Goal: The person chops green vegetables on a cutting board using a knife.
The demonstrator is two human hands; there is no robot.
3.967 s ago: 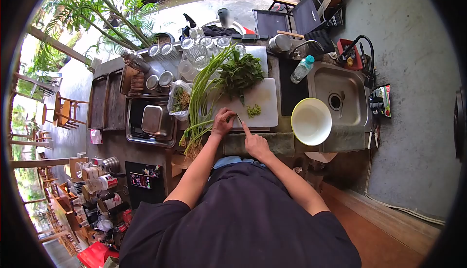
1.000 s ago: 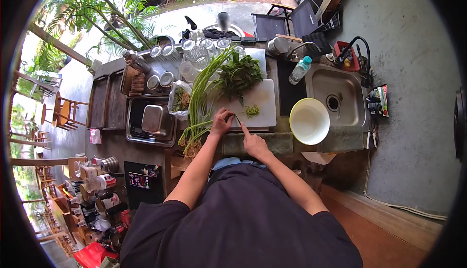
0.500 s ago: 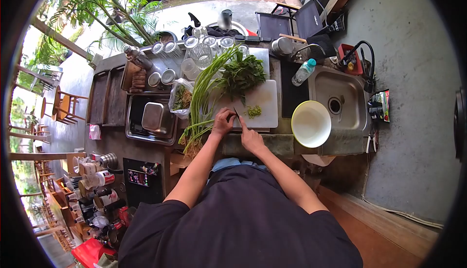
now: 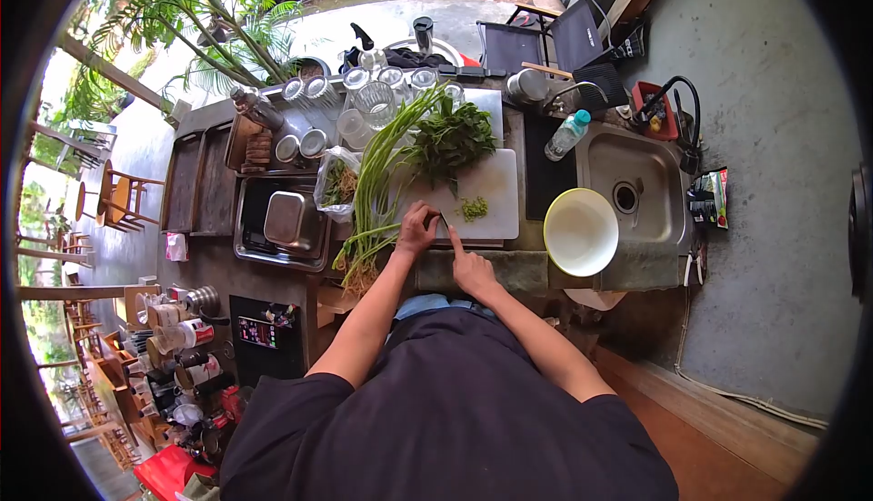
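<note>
My right hand (image 4: 473, 271) is closed around a knife (image 4: 445, 221), its index finger stretched along the tool, at the front edge of the white cutting board (image 4: 503, 183). Just left of the blade, the fingers of my left hand (image 4: 416, 228) are pinched together over the board; what they hold is too small and hidden to make out. Small chopped green pieces (image 4: 472, 209) lie beyond the blade. A bunch of long green stalks (image 4: 375, 174) with brownish roots stretches past my left hand. Dark leafy greens (image 4: 450, 145) rest on the back of the board.
A white bowl with a yellow-green rim (image 4: 582, 232) stands right of the board, beside the steel sink (image 4: 668, 160). A bottle (image 4: 568, 135) stands behind it. To the left are a plastic bag of greens (image 4: 338, 181) and metal trays (image 4: 289, 219). Several upturned glasses (image 4: 375, 96) line the back.
My right hand has drawn back slightly toward my body with the knife, and less of the blade shows. My left hand stays almost in place.
</note>
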